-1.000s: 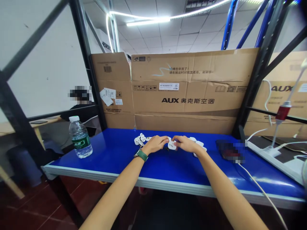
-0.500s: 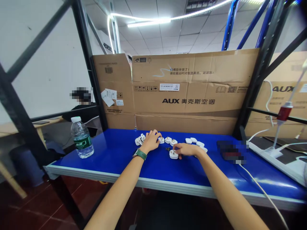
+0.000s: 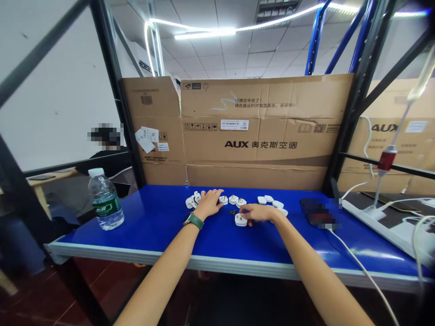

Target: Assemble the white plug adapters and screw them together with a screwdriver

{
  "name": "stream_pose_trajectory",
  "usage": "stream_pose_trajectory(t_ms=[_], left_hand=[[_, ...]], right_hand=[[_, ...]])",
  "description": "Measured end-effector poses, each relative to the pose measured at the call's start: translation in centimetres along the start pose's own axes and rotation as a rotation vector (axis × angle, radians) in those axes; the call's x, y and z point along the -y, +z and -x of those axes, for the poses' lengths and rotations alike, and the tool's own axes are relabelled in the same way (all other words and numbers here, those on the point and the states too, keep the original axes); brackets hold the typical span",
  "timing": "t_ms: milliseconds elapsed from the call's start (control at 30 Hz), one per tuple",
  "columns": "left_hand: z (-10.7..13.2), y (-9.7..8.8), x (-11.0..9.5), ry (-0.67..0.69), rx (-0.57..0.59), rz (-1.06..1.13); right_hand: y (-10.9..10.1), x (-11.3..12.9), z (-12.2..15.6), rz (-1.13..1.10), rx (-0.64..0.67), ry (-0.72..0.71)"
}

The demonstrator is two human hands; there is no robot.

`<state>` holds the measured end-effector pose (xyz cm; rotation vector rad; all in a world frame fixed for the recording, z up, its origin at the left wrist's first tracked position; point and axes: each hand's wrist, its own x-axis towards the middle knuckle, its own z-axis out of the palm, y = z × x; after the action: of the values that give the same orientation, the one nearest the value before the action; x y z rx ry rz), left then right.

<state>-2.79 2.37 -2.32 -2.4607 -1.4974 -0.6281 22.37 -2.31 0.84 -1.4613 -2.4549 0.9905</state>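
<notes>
My right hand (image 3: pixel 258 212) is closed at a white plug (image 3: pixel 240 221) with pins on its upturned face; a finger rests on top and the thumb is by its right side. My left hand (image 3: pixel 209 203) hovers low with fingers spread, holding nothing that I can see. By its fingertips stands another white plug (image 3: pixel 223 199), pins up. Two more, a plug (image 3: pixel 233 199) and a plug (image 3: pixel 241 202), line up to the right. Small dark pieces (image 3: pixel 233 212) lie between the hands, too small to name.
White plug pieces (image 3: pixel 195 200) sit left of my left hand. Several white blocks (image 3: pixel 277 204) lie beyond my right wrist. A water bottle (image 3: pixel 106 203) stands at left, a blurred device (image 3: pixel 319 213) with a cable at right. Cardboard (image 3: pixel 261 167) walls the back. Another person sits beyond the left post.
My left hand's fingers have opened out a little and lifted away from the plug beside them. The right hand stays at its plug. The whole view has shifted slightly.
</notes>
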Motion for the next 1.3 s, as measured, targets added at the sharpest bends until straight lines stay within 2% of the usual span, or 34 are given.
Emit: stream_pose_trajectory(t_ms=[167, 233, 333, 400, 467, 533, 600, 733, 867, 967, 1067, 1200, 1300], left_hand=[[0.0, -0.9, 0.4, -0.250, -0.029, -0.135], [0.0, -1.5, 0.7, -0.289, -0.051, -0.140], [-0.1, -2.2, 0.6, -0.198, -0.042, -0.026], [-0.2, -2.4, 0.1, -0.010, 0.070, 0.129], [-0.2, -2.3, -0.6, 0.194, 0.183, 0.248], [-0.1, -2.0, -1.1, 0.298, 0.217, 0.278], [-0.2, -1.5, -1.3, 0.317, 0.222, 0.270], [-0.5, -0.8, -0.8, 0.316, 0.219, 0.269], [-0.6, -0.5, -0.8, 0.307, 0.183, 0.278], [-0.5, -0.4, -1.3, 0.287, 0.174, 0.287], [-0.6, -0.5, -1.7, 0.254, 0.122, 0.327], [-1.0, -0.6, -2.0, 0.221, 0.009, 0.512], [-1.2, -0.5, -2.3, 0.204, 0.008, 0.649]], right_hand=[[-0.2, -0.2, -0.3, 0.018, 0.045, 0.024], [-0.2, -0.4, -0.5, 0.024, 0.051, 0.021], [-0.1, -0.7, -0.8, 0.047, 0.039, -0.004], [-0.2, -0.8, -0.8, 0.071, -0.009, -0.052], [-0.3, -0.8, -0.8, 0.102, -0.125, -0.133], [-0.5, -0.8, -0.8, 0.130, -0.279, -0.225], [-0.7, -0.8, -0.8, 0.130, -0.429, -0.272], [-0.8, -0.8, -1.0, 0.016, -0.662, -0.264], [-0.9, -0.5, -1.0, -0.081, -0.808, -0.317], [-1.0, -0.5, -1.1, -0.086, -0.826, -0.349], [-0.7, -0.6, -1.3, -0.037, -0.792, -0.372], [0.0, -0.3, -1.5, 0.033, -0.685, -0.442], [0.4, 0.1, -1.5, 0.051, -0.661, -0.542]])
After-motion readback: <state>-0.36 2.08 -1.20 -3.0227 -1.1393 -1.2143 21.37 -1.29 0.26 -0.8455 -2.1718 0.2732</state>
